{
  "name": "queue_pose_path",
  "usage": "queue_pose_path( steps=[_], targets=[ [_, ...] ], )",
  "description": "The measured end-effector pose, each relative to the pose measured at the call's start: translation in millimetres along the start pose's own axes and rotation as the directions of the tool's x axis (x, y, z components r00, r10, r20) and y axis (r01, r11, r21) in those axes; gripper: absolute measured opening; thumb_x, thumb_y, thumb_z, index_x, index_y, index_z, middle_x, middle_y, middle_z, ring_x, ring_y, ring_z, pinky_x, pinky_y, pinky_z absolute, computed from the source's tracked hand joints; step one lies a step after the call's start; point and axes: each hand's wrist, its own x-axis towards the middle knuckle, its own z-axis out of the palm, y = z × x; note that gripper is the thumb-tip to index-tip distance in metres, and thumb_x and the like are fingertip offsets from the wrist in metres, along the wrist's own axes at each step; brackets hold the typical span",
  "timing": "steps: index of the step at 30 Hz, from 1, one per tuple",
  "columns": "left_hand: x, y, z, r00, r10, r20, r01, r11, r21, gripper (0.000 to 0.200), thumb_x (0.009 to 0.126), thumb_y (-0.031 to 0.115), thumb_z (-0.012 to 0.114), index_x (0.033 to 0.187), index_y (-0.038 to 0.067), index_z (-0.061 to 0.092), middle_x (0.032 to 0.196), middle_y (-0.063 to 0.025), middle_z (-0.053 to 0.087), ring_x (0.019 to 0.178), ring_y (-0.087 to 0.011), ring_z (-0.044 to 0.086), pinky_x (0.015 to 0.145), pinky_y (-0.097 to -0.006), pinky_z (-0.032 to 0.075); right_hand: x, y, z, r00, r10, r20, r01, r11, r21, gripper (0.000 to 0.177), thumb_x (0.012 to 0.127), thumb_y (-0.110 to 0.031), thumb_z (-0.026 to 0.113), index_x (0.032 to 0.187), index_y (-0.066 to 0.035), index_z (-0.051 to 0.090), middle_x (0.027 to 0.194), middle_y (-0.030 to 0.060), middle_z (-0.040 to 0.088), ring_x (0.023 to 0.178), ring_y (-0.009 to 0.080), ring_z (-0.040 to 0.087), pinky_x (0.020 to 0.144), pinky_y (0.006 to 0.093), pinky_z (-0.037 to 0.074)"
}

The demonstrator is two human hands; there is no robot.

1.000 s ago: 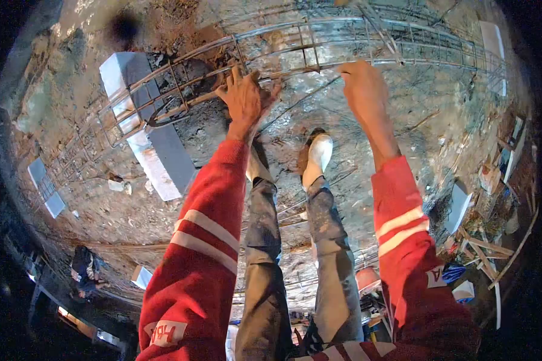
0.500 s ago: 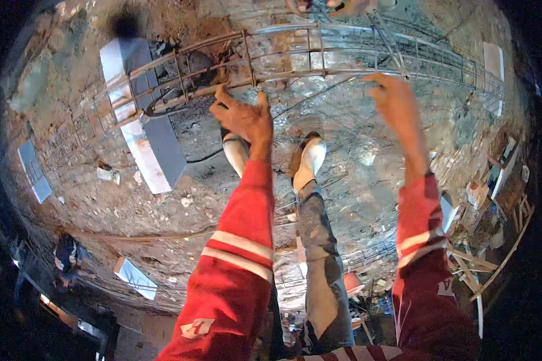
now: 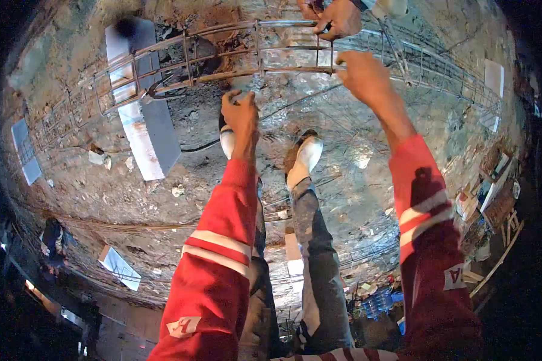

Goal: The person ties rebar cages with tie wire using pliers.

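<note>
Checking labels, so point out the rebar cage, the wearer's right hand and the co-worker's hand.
rebar cage [image 3: 271, 72]: head view, lower long bar.
right hand [image 3: 361, 75]: head view, back of hand.
co-worker's hand [image 3: 340, 18]: head view, its knuckles.

Bright red sleeves [image 3: 223, 265] with paired white stripes and white patches. Grey, pale-stained trousers [image 3: 316, 253], white shoes [image 3: 307, 153]. Rusty brown and silver-grey rebar cage [image 3: 223, 57]. White and grey blocks [image 3: 144, 132] on mottled brown-grey ground [image 3: 355, 138].
</note>
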Motion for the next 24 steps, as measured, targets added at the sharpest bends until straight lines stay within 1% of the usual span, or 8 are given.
queue_pose_path(
  steps=[3, 7, 9, 11, 13, 16, 21, 24],
  targets=[
    [-9.0, -15.9, 16.1, 0.972, -0.233, 0.006, 0.198, 0.812, -0.549, 0.025, 0.073, 0.007, 0.072, 0.093, 0.002, 0.058, 0.069, -0.0071, 0.059, 0.061, -0.0148, 0.057, 0.053, -0.0296, 0.045, -25.4, 13.7, -28.3, 0.993, 0.085, -0.08, -0.087, 0.996, -0.025, 0.022, 0.08, -0.019, 0.062, 0.101, -0.016, 0.067, 0.094, 0.015, 0.066, 0.087, 0.0359, 0.063, 0.075, 0.0462, 0.05],
    [-29.8, -13.0, -4.7, 0.998, 0.036, 0.058, -0.052, 0.953, 0.298, 0.022, 0.077, 0.01, 0.071, 0.093, 0.003, 0.059, 0.075, -0.0058, 0.059, 0.066, -0.0158, 0.056, 0.057, -0.0285, 0.048, -55.3, 51.6, -67.1, 0.987, 0.067, -0.144, -0.076, 0.995, -0.057, 0.023, 0.08, -0.021, 0.059, 0.1, -0.021, 0.069, 0.092, 0.0138, 0.068, 0.086, 0.0344, 0.065, 0.075, 0.0469, 0.051],
    [-24.2, -8.7, -4.2, 0.997, 0.076, -0.017, -0.072, 0.982, 0.177, 0.019, 0.081, 0.013, 0.068, 0.094, 0.003, 0.058, 0.074, -0.0038, 0.059, 0.063, -0.0154, 0.056, 0.056, -0.0278, 0.046, -55.8, 46.3, -71.3, 0.988, 0.103, -0.119, -0.112, 0.991, -0.074, 0.023, 0.08, -0.02, 0.058, 0.1, -0.021, 0.07, 0.091, 0.0129, 0.068, 0.085, 0.0339, 0.065, 0.074, 0.0464, 0.051],
    [2.7, -43.4, 12.3, 0.871, -0.49, 0.025, 0.382, 0.645, -0.661, 0.019, 0.085, 0.017, 0.065, 0.095, 0.002, 0.058, 0.068, -0.0019, 0.056, 0.06, -0.0123, 0.052, 0.054, -0.0273, 0.041, -50.5, 36.6, -65.1, 0.984, 0.142, -0.108, -0.151, 0.985, -0.08, 0.023, 0.08, -0.02, 0.058, 0.099, -0.021, 0.07, 0.09, 0.012, 0.068, 0.085, 0.0334, 0.065, 0.074, 0.046, 0.051],
    [-0.3, -51.8, 12.5, 0.856, -0.464, 0.228, 0.434, 0.405, -0.805, 0.016, 0.088, 0.019, 0.062, 0.091, 0.003, 0.059, 0.067, -0.0021, 0.056, 0.062, -0.0105, 0.052, 0.053, -0.0277, 0.039, -35.2, 14.8, -36.7, 0.992, 0.08, -0.098, -0.091, 0.99, -0.108, 0.02, 0.081, -0.016, 0.056, 0.094, -0.017, 0.071, 0.09, 0.0146, 0.068, 0.085, 0.0344, 0.065, 0.072, 0.0465, 0.051],
    [-48.5, -31.3, -22.5, 0.998, -0.05, -0.025, 0.049, 0.999, -0.013, 0.022, 0.087, 0.021, 0.063, 0.079, 0.001, 0.059, 0.068, -0.0048, 0.057, 0.064, -0.0177, 0.055, 0.055, -0.035, 0.042, -12.6, -15.0, -14.6, 0.996, 0.028, -0.084, -0.037, 0.994, -0.103, 0.019, 0.081, -0.012, 0.053, 0.088, -0.009, 0.07, 0.089, 0.0189, 0.067, 0.083, 0.037, 0.065, 0.071, 0.0476, 0.051],
    [-44.4, -24.4, -52.5, 0.907, 0.416, -0.067, -0.347, 0.826, 0.444, 0.017, 0.085, 0.016, 0.063, 0.086, 0.0, 0.061, 0.072, -0.0062, 0.06, 0.063, -0.0188, 0.056, 0.056, -0.0324, 0.043, 11.4, -41.4, 17.5, 0.999, -0.046, 0.024, 0.05, 0.983, -0.179, 0.023, 0.079, -0.008, 0.052, 0.094, -0.007, 0.07, 0.085, 0.0214, 0.066, 0.08, 0.0392, 0.064, 0.071, 0.0494, 0.05],
    [-27.0, -20.9, -37.0, 0.923, -0.383, -0.048, 0.234, 0.654, -0.72, 0.011, 0.084, 0.012, 0.065, 0.08, 0.002, 0.062, 0.071, -0.0021, 0.059, 0.057, -0.0117, 0.052, 0.05, -0.024, 0.039, 14.9, -49.0, 28.5, 0.997, -0.068, -0.025, 0.066, 0.993, -0.094, 0.021, 0.079, -0.008, 0.051, 0.089, -0.004, 0.069, 0.085, 0.023, 0.066, 0.082, 0.0405, 0.065, 0.071, 0.0502, 0.051]
  ],
)
